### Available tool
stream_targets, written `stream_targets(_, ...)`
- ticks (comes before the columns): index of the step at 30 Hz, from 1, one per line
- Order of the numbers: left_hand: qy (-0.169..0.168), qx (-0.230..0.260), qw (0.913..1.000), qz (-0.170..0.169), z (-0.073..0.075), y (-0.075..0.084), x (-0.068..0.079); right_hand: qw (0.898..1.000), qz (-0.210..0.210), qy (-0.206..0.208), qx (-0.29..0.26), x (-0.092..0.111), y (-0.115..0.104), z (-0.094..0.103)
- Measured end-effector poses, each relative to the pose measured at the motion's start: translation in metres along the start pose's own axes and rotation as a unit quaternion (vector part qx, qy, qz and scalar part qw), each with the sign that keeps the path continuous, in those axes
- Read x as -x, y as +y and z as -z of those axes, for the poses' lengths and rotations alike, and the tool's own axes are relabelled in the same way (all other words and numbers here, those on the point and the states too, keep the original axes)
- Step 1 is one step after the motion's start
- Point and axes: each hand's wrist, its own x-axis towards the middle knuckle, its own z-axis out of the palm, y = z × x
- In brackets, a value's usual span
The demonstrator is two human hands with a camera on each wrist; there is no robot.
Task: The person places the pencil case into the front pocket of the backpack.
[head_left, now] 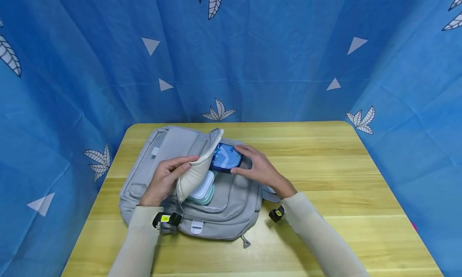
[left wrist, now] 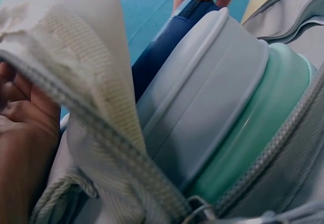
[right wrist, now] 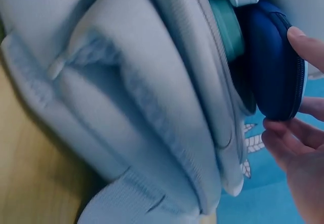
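Observation:
A grey backpack (head_left: 180,144) lies on the table with its front compartment unzipped. My left hand (head_left: 167,178) grips the edge of the opened flap (head_left: 196,174) and holds it up. In my right hand (head_left: 261,168) is a blue zippered case (head_left: 226,156) with a printed lid, pinched by its edge at the compartment's mouth. The right wrist view shows the case's dark blue side (right wrist: 273,67) and zipper between thumb and fingers. Inside the compartment sit a pale grey-white container (left wrist: 202,87) and a mint green container (left wrist: 253,127), side by side, close to the case.
The wooden table (head_left: 325,164) extends right of the backpack. A strap (head_left: 270,195) sticks out at the backpack's right side, and a zipper pull (head_left: 246,241) hangs at its near edge. Blue patterned curtain (head_left: 252,60) surrounds the table at the back and sides.

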Motion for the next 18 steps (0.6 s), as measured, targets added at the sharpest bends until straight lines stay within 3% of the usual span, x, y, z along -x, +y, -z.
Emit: stream_targets(18,-0.023,0.004,0.9996,0.018,0.002,-0.003,-0.002,1.0,0.024,0.0,-0.02,-0.024,-0.01,-0.015)
